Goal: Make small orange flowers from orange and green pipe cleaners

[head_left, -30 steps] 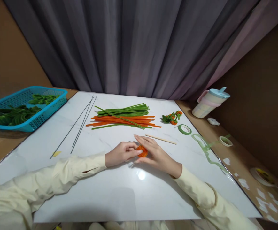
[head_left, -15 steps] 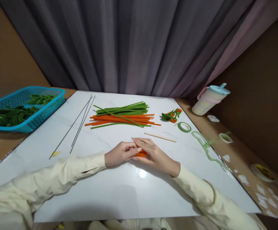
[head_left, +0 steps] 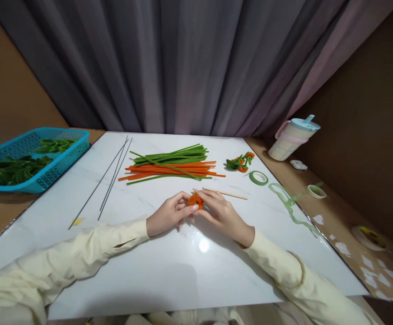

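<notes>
Between my fingertips is a small orange pipe-cleaner flower, its loops bunched together around a dark centre. My left hand pinches its near side with thumb and fingers, while my right hand grips it from the right. Just beyond my right hand lies a thin wooden stick. Farther back are a bundle of orange pipe cleaners and a bundle of green pipe cleaners. A small pile of finished-looking green and orange pieces sits to their right.
Dark thin wires lie at the left by a yellow scrap. A blue basket with green leaves stands far left. On the right are green tape, a loose tape strip, a tumbler and paper scraps.
My fingers have opened outward around the orange flower, showing more of it. The flower has risen slightly and shifted left. The whole view has shifted a little.
</notes>
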`<control>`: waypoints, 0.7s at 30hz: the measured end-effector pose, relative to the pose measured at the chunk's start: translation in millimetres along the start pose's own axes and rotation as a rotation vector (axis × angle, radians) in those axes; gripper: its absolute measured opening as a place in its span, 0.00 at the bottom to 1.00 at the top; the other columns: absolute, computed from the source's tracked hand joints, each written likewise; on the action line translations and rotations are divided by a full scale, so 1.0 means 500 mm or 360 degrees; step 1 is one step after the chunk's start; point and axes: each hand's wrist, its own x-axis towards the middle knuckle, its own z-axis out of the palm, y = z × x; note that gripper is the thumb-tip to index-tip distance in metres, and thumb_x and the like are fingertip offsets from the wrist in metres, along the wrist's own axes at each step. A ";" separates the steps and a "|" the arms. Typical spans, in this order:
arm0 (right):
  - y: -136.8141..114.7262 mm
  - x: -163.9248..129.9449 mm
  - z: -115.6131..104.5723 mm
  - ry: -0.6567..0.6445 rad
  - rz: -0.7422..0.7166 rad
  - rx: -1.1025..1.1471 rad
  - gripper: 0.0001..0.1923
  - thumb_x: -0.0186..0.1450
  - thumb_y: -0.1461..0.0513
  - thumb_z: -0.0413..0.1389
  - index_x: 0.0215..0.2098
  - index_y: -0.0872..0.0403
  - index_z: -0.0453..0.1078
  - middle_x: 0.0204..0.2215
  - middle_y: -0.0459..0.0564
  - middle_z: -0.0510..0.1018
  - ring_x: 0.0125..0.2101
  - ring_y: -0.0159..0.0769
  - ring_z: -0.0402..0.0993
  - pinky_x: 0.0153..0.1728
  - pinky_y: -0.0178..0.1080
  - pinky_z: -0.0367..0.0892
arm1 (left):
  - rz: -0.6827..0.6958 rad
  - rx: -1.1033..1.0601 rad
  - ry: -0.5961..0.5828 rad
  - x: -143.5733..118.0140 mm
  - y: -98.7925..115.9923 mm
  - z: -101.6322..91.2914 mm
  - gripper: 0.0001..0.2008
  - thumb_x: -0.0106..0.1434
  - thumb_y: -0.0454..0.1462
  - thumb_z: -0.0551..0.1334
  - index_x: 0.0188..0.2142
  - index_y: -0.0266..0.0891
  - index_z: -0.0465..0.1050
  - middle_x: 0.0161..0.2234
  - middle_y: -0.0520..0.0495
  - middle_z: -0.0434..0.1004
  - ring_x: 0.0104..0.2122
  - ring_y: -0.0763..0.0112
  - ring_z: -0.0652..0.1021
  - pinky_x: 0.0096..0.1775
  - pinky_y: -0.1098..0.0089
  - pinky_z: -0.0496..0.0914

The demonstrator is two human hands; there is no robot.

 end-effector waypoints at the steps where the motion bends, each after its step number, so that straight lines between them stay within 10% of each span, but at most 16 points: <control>1: 0.002 -0.001 0.001 0.0024 -0.0013 -0.0024 0.22 0.67 0.57 0.52 0.57 0.52 0.60 0.46 0.58 0.73 0.49 0.43 0.67 0.47 0.49 0.67 | 0.0023 -0.0009 0.0050 0.001 0.000 0.000 0.17 0.59 0.48 0.61 0.36 0.36 0.62 0.29 0.51 0.71 0.18 0.79 0.71 0.19 0.78 0.66; 7: 0.007 0.001 -0.017 0.0130 0.0062 -0.0090 0.11 0.67 0.63 0.52 0.46 0.54 0.69 0.38 0.55 0.75 0.40 0.42 0.70 0.39 0.45 0.69 | 0.0074 -0.0102 0.0296 0.012 -0.001 -0.005 0.19 0.57 0.47 0.62 0.37 0.38 0.57 0.28 0.51 0.72 0.22 0.72 0.76 0.18 0.77 0.68; 21: -0.001 0.004 -0.010 0.0136 -0.0029 0.0106 0.09 0.67 0.68 0.49 0.44 0.54 0.64 0.37 0.53 0.72 0.40 0.39 0.67 0.41 0.44 0.67 | 0.0142 -0.0127 0.0117 0.001 -0.002 -0.004 0.16 0.59 0.45 0.62 0.38 0.37 0.60 0.22 0.54 0.71 0.16 0.78 0.72 0.15 0.81 0.64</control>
